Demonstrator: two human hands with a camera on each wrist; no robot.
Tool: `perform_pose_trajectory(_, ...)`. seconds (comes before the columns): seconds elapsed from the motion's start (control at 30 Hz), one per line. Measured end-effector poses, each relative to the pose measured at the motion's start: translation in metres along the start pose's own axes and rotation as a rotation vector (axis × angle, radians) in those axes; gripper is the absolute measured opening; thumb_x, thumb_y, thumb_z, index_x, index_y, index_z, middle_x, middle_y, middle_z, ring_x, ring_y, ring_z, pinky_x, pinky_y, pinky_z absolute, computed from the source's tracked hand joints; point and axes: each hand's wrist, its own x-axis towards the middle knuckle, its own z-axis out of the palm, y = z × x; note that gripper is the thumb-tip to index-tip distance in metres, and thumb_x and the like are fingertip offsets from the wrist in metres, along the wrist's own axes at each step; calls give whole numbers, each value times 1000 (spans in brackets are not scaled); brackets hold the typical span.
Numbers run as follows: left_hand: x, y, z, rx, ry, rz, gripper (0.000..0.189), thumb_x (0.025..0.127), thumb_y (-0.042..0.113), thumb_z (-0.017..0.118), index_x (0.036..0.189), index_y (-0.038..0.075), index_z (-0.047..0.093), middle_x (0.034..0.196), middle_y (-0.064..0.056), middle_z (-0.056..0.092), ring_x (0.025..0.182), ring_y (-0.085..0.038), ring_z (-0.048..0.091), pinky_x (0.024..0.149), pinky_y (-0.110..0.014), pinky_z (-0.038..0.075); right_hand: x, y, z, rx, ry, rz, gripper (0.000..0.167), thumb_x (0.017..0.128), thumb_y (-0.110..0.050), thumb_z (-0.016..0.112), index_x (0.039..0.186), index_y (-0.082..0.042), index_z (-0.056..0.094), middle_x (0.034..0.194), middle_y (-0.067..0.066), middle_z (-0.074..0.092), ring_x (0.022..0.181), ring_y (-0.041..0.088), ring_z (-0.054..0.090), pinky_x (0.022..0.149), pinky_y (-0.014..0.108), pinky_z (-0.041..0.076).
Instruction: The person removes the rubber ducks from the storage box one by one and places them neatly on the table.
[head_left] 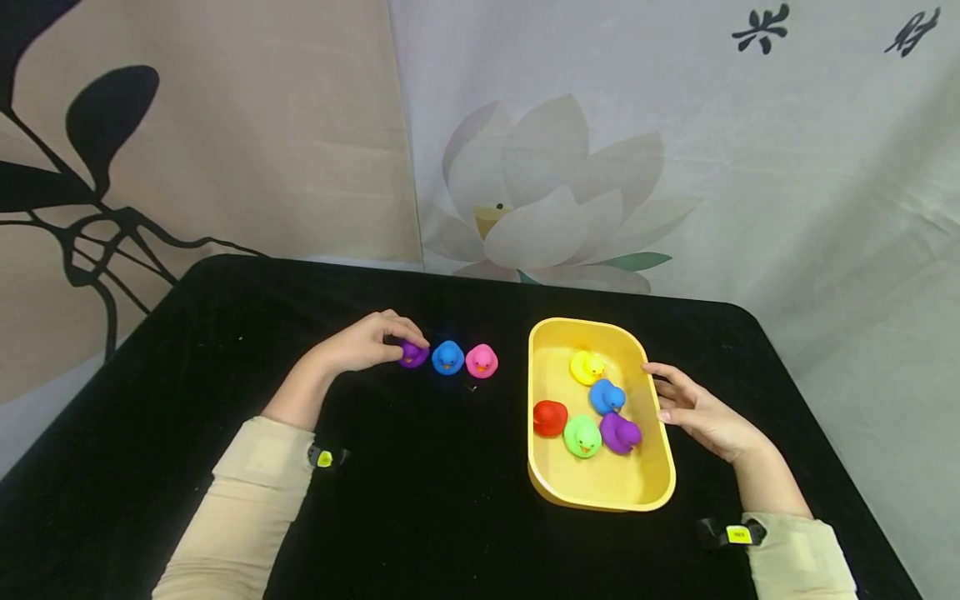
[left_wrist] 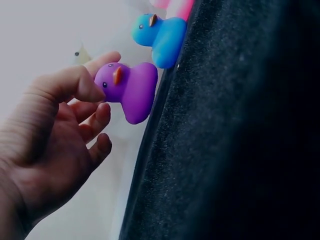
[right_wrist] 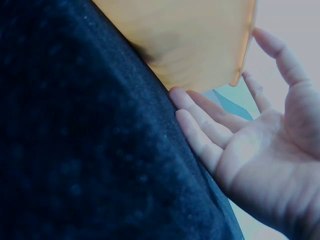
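Note:
My left hand (head_left: pixel 367 342) is at a purple rubber duck (head_left: pixel 413 355), the left one of a row on the black cloth. In the left wrist view, thumb and forefinger pinch the head of that duck (left_wrist: pixel 137 92), while the other fingers curl loosely. Beside it sit a blue duck (head_left: pixel 447 357) and a pink duck (head_left: pixel 482 361). My right hand (head_left: pixel 697 412) touches the right side of a yellow tray (head_left: pixel 600 493). Its fingers are nearly straight along the tray wall (right_wrist: pixel 200 45) in the right wrist view.
Inside the tray lie a yellow duck (head_left: pixel 587 367), a blue duck (head_left: pixel 607 397), a red duck (head_left: pixel 550 418), a green duck (head_left: pixel 582 437) and a purple duck (head_left: pixel 620 433). Black cloth (head_left: pixel 435 500) covers the table. A printed curtain (head_left: pixel 562 167) hangs behind.

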Motion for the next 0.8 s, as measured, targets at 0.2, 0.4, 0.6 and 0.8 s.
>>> perform_pose_trajectory(0.2, 1, -8, 1, -6, -12, -18, 31, 91, -4, 54, 114, 8, 70, 119, -9, 60, 112, -28, 44, 88, -47, 42, 0, 1, 0, -2, -1, -2, 56, 96, -7, 52, 145, -13, 26, 143, 20, 31, 117, 17, 53, 93, 32, 45)
perform_pose_trajectory(0.4, 1, -14, 2, -14, -3, -8, 30, 90, -4, 55, 114, 8, 70, 120, -9, 60, 113, -29, 44, 89, -49, 42, 0, 1, -1, 2, 0, 5, 56, 96, -7, 53, 145, -14, 26, 143, 22, 30, 117, 17, 53, 93, 32, 45)
perform_pose_trajectory(0.6, 2, -15, 3, -28, -12, -15, 32, 90, -3, 55, 116, 7, 69, 121, -9, 60, 113, -29, 45, 90, -49, 41, 0, 1, -1, 1, 3, 6, 56, 96, -7, 53, 145, -14, 26, 143, 20, 32, 117, 17, 53, 93, 33, 44)
perform_pose_trajectory(0.8, 1, -15, 4, -43, -19, -31, 33, 91, -4, 53, 118, 8, 68, 123, -10, 59, 115, -31, 44, 92, -51, 40, 0, 1, 0, 4, -1, -2, 56, 96, -6, 53, 145, -13, 26, 142, 18, 33, 117, 17, 53, 93, 32, 44)
